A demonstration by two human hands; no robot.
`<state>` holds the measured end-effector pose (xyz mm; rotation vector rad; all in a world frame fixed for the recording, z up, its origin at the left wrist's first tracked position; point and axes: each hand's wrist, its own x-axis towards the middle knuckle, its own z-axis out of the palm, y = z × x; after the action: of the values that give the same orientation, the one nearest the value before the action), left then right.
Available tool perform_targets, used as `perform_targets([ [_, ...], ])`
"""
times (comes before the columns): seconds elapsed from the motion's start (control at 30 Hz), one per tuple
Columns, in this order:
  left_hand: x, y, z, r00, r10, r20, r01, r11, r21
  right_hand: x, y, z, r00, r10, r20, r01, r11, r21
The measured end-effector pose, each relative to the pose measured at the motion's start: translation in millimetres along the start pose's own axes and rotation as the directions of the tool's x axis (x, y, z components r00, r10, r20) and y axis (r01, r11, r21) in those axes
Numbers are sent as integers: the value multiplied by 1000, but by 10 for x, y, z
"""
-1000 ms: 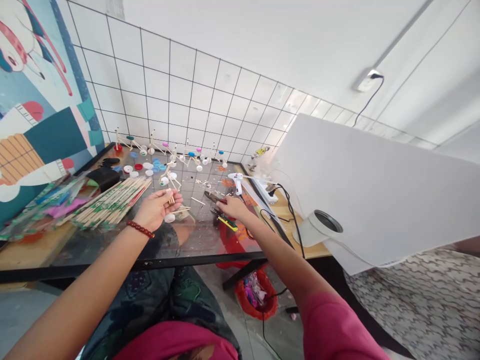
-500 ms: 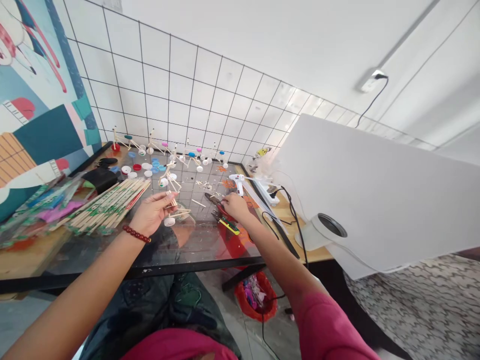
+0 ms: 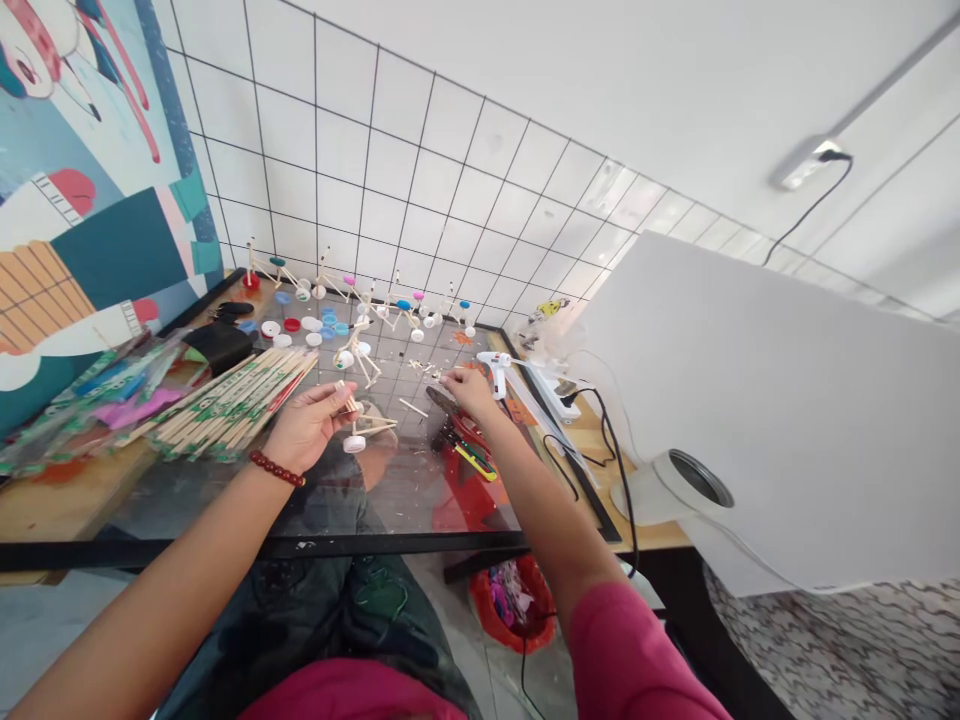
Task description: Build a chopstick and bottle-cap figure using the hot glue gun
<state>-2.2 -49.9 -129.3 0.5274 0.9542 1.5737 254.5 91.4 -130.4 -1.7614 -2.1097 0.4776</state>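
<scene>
My left hand is closed, pinching a few short wooden sticks between thumb and fingers. Just beside its fingertips, a stick frame with a white bottle cap appears to rest on the glass tabletop. My right hand reaches down at the edge of some small wood scraps, fingers drawn together; whatever they may hold is too small to make out. Under and beside that hand lie red-handled pliers and a yellow-green cutter. Another stick frame with white caps stands farther back.
Several stick-and-cap models line the back, by a wire grid. Loose caps and bundled wooden sticks occupy the left. A white glue gun, power strip and cables are at right. Below is a red-lined bin.
My right hand has moved from over the pliers toward the wood scraps, uncovering more of the pliers. The left hand keeps its pinch, slightly farther from the nearby stick frame. The view has shifted.
</scene>
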Motion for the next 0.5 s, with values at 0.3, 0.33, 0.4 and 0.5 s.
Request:
perform_targets([
  [0.3, -84, -65, -21, 999, 17, 35, -19, 998, 61, -503, -612, 264, 967, -237, -93, 254, 923, 290],
  [0.33, -84, -74, -24, 999, 22, 33, -24, 998, 61, -608, -677, 303, 954, -283, -96, 298, 894, 334],
  [0.4, -78, -88, -29, 999, 29, 23, -30, 998, 57, -799, -780, 386, 924, -368, -104, 376, 820, 431],
  [0.5, -72, -94, -33, 999, 25, 24, -26, 999, 46, -980, -871, 501, 907, -402, -125, 403, 745, 531],
])
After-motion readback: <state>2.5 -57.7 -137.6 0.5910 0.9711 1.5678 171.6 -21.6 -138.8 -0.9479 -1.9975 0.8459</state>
